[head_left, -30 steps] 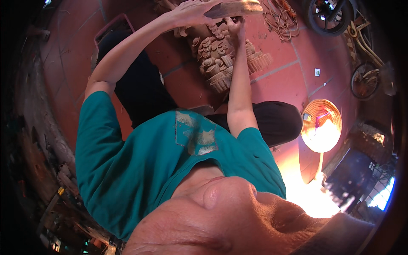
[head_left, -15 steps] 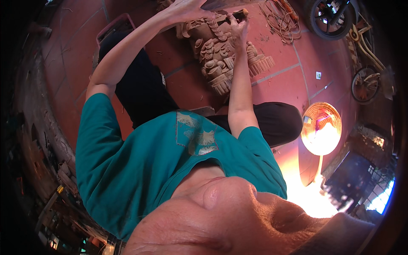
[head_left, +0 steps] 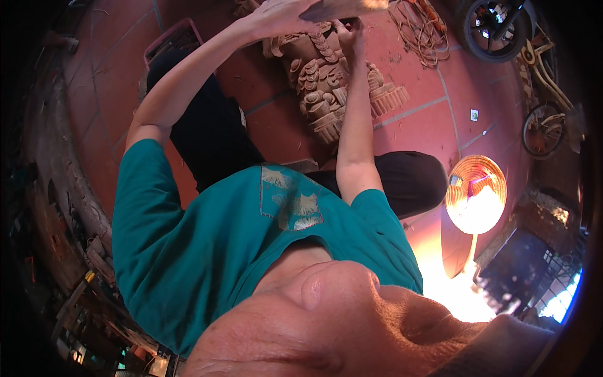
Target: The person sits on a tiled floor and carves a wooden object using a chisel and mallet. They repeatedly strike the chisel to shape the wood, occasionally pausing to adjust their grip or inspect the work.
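A carved brown wooden piece, dense with rounded relief and ridged ends, lies on the floor beyond my knees. Over its far end, my right hand is closed around a slim dark tool, mostly hidden now. My left hand is beside it, partly cut off by the top edge, and its fingers look curled. From that hand a blurred wooden block stretches right, just above my right hand. The left hand's grip on it is partly out of view.
A coiled cord lies on the red tiles to the right. Past it are a black wheel and a small bicycle wheel. A glowing round heater or lamp stands near my right knee. A pink-framed stool is at left.
The wooden block has come into view from the top edge, over the tool in my right hand. My right hand's tool is now mostly covered. The carving stays nearly in place.
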`<state>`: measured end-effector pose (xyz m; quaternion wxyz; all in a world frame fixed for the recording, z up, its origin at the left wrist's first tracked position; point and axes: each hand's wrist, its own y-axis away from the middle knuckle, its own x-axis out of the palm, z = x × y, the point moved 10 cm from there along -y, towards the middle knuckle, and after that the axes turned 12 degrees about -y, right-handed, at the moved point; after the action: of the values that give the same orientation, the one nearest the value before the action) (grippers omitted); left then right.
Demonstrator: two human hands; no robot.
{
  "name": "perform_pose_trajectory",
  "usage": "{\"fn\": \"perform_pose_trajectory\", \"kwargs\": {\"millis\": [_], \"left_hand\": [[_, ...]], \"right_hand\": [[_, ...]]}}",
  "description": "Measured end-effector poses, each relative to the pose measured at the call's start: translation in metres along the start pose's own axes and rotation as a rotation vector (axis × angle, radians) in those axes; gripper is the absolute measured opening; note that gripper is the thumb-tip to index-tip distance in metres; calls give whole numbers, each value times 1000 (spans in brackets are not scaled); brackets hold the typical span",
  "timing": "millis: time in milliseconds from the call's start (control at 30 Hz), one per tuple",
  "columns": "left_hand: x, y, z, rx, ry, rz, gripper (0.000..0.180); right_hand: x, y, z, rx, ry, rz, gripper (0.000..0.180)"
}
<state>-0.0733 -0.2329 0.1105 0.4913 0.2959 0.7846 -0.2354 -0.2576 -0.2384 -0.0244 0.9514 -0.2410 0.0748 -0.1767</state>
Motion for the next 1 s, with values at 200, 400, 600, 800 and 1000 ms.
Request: {"fn": "perform_pose_trajectory", "kwargs": {"millis": [200, 400, 600, 800, 1000], "left_hand": [[1, 2, -6, -167, 2, 190, 76], [-21, -4, -10, 2, -37, -84, 78], [-22, 4, 7, 46, -10, -170, 78], [-22, 6, 9, -48, -5, -58, 77], [-26, 7, 10, 8, -5, -133, 77]], "right_hand": [[-5, 4, 9, 55, 24, -44, 27], [-31, 9, -28, 178, 238, -232, 22], [-14, 4, 16, 141, -73, -211, 21], [-7, -1, -3, 219, 32, -120, 20], [8, -6, 16, 96, 49, -70, 18]]}}
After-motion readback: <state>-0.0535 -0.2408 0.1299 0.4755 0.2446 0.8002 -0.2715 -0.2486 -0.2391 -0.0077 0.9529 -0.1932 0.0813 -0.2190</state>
